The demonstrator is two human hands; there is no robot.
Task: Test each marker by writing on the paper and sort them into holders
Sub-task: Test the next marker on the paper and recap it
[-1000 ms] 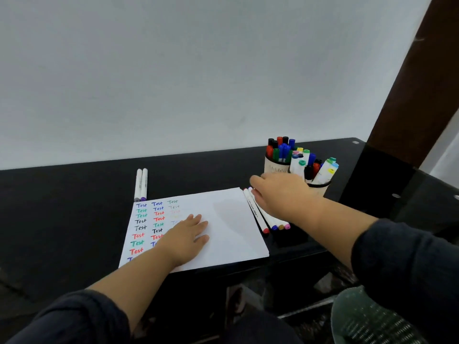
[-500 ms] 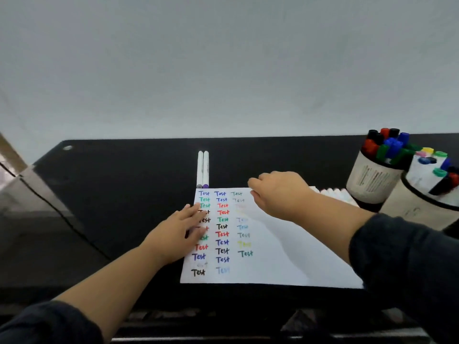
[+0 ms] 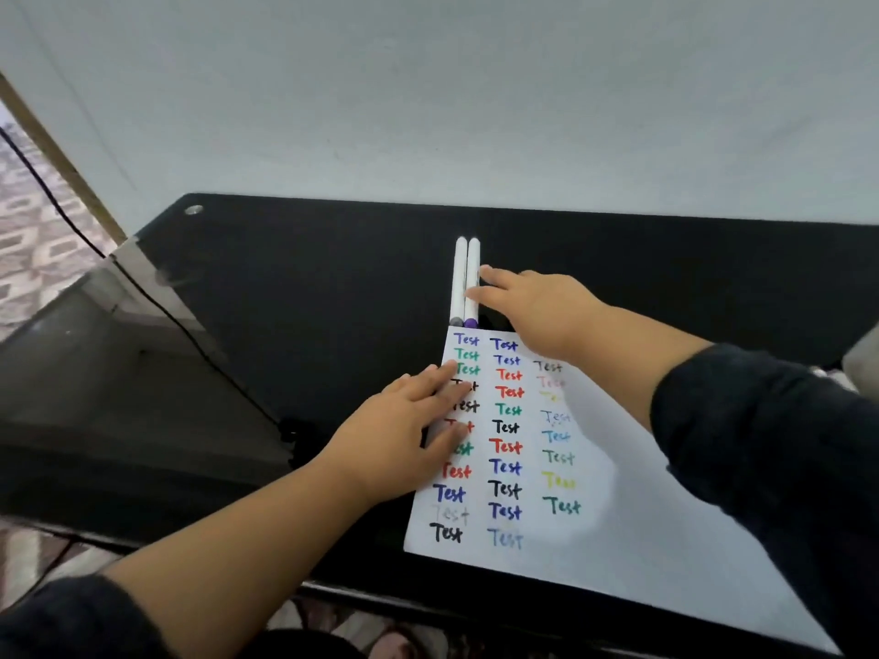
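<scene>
Beyond the far edge of the white paper sheet [image 3: 594,492] with coloured "Test" words lay two white markers [image 3: 466,283], side by side on the black glass table [image 3: 309,287]. My right hand [image 3: 537,311] reached them, fingers extended, fingertips touching the right marker, nothing gripped. My left hand [image 3: 395,435] pressed flat, open, on the paper's left edge.

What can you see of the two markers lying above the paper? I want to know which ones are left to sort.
The two markers are slim white barrels lying side by side, touching, on the black table just beyond the paper's top left corner. Their near ends are capped, the left one grey, the right one purple; the far ends are white and rounded. The right hand reaches over, its fingers straight, fingertips touching the purple-capped marker's barrel. Neither is gripped.
</scene>
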